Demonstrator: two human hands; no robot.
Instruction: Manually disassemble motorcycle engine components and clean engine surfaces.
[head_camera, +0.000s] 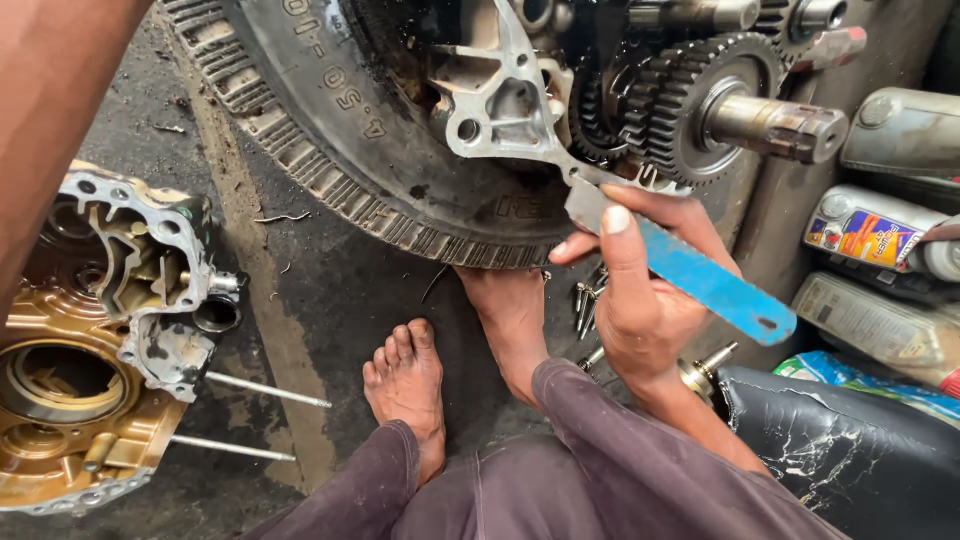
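- Scraper blade (680, 262), the flat strip that is blue along most of its length and bare grey metal at its tip, is what your right hand (640, 300) has hold of, and its grey end rests against the lower edge of the aluminium engine casing (500, 95).
- Your fingers (615, 250) are clamped on the blade near its working end: the thumb lies flat along the top face, and the others wrap round from behind and underneath.
- Behind your hand, the blue tail sticks out down and to the right, free of everything, with a small hole near its end.
- Judging by how things lie, the strip-down looks well along: the casing is open, the gear cluster (690, 100) and splined shaft (775, 128) stand exposed, and a gold-coloured cover (70, 400) sits apart on the floor at your left with another casing half (140, 260) on top of it.
- Loose bolts (585, 305) lie on the ground just below your hand, beside your foot (405, 385).
- What seems left is the edge itself; the casing rim at the blade tip looks dark and oily, so the cleaning appears only begun there.
- Your left hand is not clearly shown; only an arm crosses the top-left corner, so its grip cannot be told.
- Oil bottles (870, 235) stand well to the right, and the tyre (330, 130) sits behind the casing.
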